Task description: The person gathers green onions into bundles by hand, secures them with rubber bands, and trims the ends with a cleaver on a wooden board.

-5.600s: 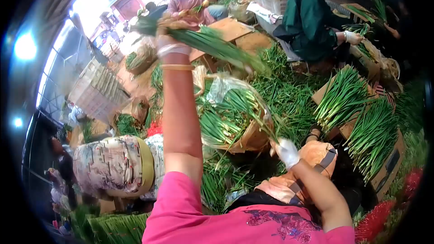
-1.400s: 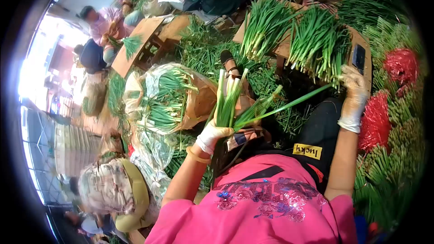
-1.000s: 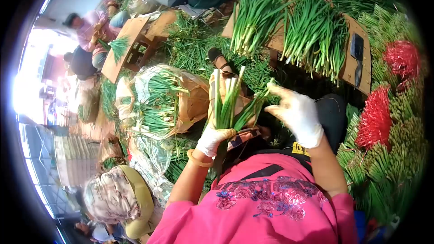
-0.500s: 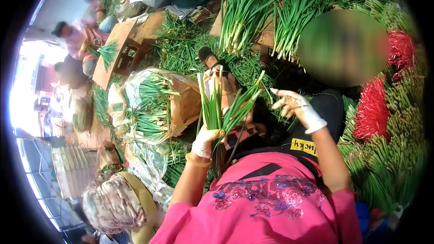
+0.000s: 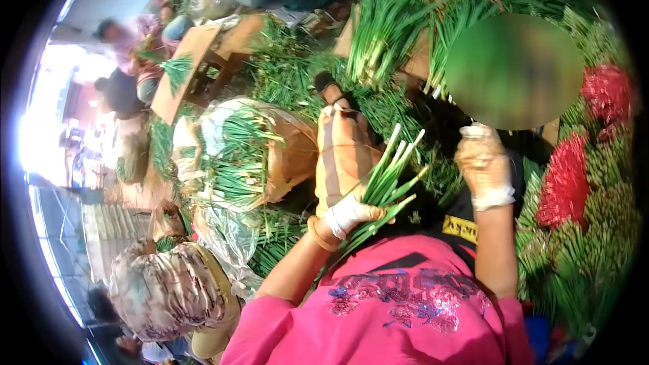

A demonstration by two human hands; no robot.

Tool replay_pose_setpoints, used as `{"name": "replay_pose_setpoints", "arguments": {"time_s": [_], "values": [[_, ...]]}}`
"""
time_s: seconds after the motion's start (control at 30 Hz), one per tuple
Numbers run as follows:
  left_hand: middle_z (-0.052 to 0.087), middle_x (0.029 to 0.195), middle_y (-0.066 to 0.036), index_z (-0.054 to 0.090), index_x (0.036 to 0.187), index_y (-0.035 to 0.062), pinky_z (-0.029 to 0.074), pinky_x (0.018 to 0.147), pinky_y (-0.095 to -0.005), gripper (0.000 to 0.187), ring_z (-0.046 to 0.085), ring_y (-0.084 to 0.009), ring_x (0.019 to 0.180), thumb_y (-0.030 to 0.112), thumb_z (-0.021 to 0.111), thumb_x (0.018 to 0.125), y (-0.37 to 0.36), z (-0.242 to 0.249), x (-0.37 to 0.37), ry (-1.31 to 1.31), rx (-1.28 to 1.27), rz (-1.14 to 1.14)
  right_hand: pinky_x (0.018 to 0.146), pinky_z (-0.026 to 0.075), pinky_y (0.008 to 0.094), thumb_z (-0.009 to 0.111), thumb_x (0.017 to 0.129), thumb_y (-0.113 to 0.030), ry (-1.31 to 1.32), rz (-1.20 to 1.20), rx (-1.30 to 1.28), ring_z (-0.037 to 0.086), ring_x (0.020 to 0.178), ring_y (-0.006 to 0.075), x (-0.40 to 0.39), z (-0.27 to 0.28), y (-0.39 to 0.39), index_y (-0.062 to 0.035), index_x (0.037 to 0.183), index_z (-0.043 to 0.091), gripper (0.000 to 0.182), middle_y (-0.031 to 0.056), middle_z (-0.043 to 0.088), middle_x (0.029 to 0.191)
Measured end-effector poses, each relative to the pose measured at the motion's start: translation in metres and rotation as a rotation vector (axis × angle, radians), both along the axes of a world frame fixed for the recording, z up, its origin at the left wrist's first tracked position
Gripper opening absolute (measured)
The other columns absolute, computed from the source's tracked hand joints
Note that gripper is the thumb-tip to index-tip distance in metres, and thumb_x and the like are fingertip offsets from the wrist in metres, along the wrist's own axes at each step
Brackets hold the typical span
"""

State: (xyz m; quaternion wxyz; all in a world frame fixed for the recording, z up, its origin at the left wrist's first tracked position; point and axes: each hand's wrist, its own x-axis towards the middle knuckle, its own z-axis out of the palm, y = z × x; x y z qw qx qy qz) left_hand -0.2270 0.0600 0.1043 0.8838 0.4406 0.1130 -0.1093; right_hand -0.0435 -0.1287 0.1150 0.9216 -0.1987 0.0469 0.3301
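My left hand (image 5: 353, 215), in a white glove, is closed around a small bunch of green onions (image 5: 393, 174) in front of my lap. Their pale stem ends fan out toward the upper right, and the leaves hang down past my wrist. To the right, my gloved right hand (image 5: 481, 155) is raised over my dark trouser leg, its fingers curled. Whatever it may hold is hidden behind the back of the hand and a blurred oval patch just above.
An open plastic sack of green onions (image 5: 238, 155) stands left. Upright bundles (image 5: 389, 30) lean on a board ahead. Red plastic ties (image 5: 564, 182) lie on stacked bundles (image 5: 595, 230) at right. Loose leaves (image 5: 287, 67) litter the ground. A person in a patterned garment (image 5: 165, 290) sits close at lower left.
My left hand has shifted right and tilted the green onions rightward, now a narrower bunch. My right hand has gone from open fingers to curled and moved right. The whole view has shifted slightly.
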Motion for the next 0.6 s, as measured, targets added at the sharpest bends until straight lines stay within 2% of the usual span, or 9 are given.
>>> {"name": "replay_pose_setpoints", "arguments": {"time_s": [0.07,0.17,0.23,0.27,0.33,0.4,0.47,0.57,0.6], "values": [[0.051,0.126,-0.012,0.025,0.141,0.0052,0.053,0.077,-0.0325,0.096,0.055,-0.0244,0.112,0.025,0.082,0.067,0.013,-0.01,-0.008,-0.04,0.044,-0.012,0.051,0.043,0.0239,0.062,0.086,-0.015,-0.24,0.055,0.369,0.049,0.054,0.0103,0.037,-0.026,-0.033,0.0006,0.096,0.056,0.019,0.007,0.057,0.077],[0.048,0.132,-0.014,0.019,0.145,0.0076,0.048,0.091,-0.0367,0.1,0.05,-0.0256,0.119,0.02,0.081,0.067,0.022,-0.004,-0.01,-0.001,-0.07,0.041,0.061,0.048,0.0293,0.068,0.078,-0.014,-1.035,0.262,-0.968,0.061,0.069,0.0197,0.031,-0.024,-0.02,-0.0039,0.099,0.06,0.025,0.0107,0.063,0.088],[0.047,0.133,-0.013,0.019,0.145,0.0079,0.043,0.097,-0.0379,0.1,0.048,-0.0262,0.122,0.017,0.081,0.068,0.02,-0.013,-0.012,0.006,-0.071,0.082,0.067,0.051,0.0329,0.07,0.073,-0.013,-2.004,-0.067,-1.569,0.063,0.076,0.0256,0.016,-0.03,-0.01,-0.0074,0.085,0.065,0.015,0.0109,0.064,0.094],[0.047,0.133,-0.013,0.019,0.145,0.008,0.041,0.1,-0.0386,0.099,0.047,-0.0265,0.123,0.016,0.08,0.068,0.02,-0.015,-0.01,0.006,-0.074,0.106,0.068,0.051,0.0336,0.069,0.072,-0.006,-1.597,0.158,-1.262,0.063,0.075,0.024,0.017,-0.034,-0.006,-0.0045,0.082,0.064,0.011,0.0108,0.062,0.093],[0.046,0.134,-0.01,0.019,0.145,0.0083,0.037,0.103,-0.0373,0.098,0.044,-0.0252,0.126,0.013,0.08,0.069,0.017,-0.016,-0.014,0.045,-0.034,0.11,0.067,0.05,0.0311,0.068,0.072,0.001,-0.993,0.263,-1.027,0.062,0.073,0.0192,0.007,-0.039,-0.002,-0.003,0.088,0.062,0.017,0.0086,0.06,0.089],[0.045,0.134,-0.009,0.02,0.145,0.0085,0.037,0.102,-0.0361,0.098,0.044,-0.0241,0.126,0.013,0.08,0.069,0.013,-0.011,-0.011,0.068,0.042,0.109,0.072,0.05,0.0244,0.065,0.078,0.003,-1.279,-0.001,-1.097,0.059,0.078,0.0121,-0.006,-0.009,0.018,-0.0012,0.091,0.063,0.014,0.0056,0.058,0.087],[0.046,0.132,-0.008,0.023,0.144,0.0069,0.039,0.099,-0.0346,0.095,0.047,-0.0217,0.121,0.019,0.081,0.07,0.011,-0.014,-0.01,0.032,0.092,0.08,0.076,0.049,0.0251,0.064,0.08,0.002,-1.189,0.022,-1.023,0.058,0.083,0.012,-0.011,0.004,0.027,-0.0017,0.102,0.061,0.022,0.0045,0.058,0.091],[0.05,0.121,-0.007,0.032,0.138,0.0047,0.043,0.093,-0.0336,0.09,0.053,-0.0206,0.11,0.03,0.082,0.068,0.012,-0.028,-0.008,0.003,0.087,-0.03,0.078,0.047,0.024,0.062,0.085,-0.004,-0.753,0.453,-0.484,0.055,0.088,0.0102,-0.014,-0.015,0.036,-0.002,0.115,0.055,0.03,0.004,0.058,0.101],[0.051,0.12,-0.009,0.036,0.134,0.0045,0.046,0.09,-0.0319,0.084,0.055,-0.0206,0.107,0.028,0.082,0.068,0.017,-0.03,-0.004,-0.067,0.1,-0.093,0.076,0.048,0.0232,0.062,0.085,-0.003,-0.734,0.677,-0.538,0.057,0.084,0.0112,-0.015,-0.017,0.031,-0.0016,0.113,0.057,0.029,0.0059,0.059,0.097]]}}
